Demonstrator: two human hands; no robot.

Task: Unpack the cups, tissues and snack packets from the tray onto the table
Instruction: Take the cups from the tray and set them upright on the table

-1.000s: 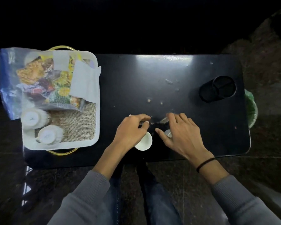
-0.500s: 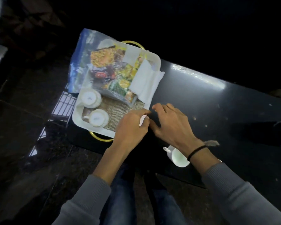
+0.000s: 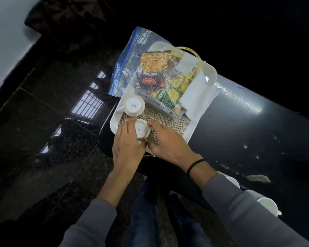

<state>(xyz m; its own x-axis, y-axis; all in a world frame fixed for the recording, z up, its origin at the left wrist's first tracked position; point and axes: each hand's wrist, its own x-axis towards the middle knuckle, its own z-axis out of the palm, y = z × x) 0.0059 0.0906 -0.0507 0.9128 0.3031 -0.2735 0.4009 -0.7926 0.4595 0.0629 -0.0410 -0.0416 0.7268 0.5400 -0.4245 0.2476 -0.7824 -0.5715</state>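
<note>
A white tray (image 3: 192,130) with gold handles sits on the left end of the black table (image 3: 248,132). Two white cups stand upside down at its near left. My left hand (image 3: 127,145) and my right hand (image 3: 168,141) close around the nearer cup (image 3: 141,130) from both sides. The second upturned cup (image 3: 133,106) stands just beyond it, untouched. A clear zip bag of snack packets (image 3: 155,77) fills the far half of the tray. White tissues (image 3: 196,97) lie along the tray's right edge. Two more white cups (image 3: 268,205) stand on the table by my right sleeve.
A burlap mat (image 3: 169,122) lines the tray floor. Crumbs and a scrap of paper (image 3: 259,178) lie on the table to the right. The dark glossy floor (image 3: 48,132) drops away left of the table edge.
Both hands have left the cups set down on the table and moved left into the tray. They now grip the nearer upturned cup. The view has swung left.
</note>
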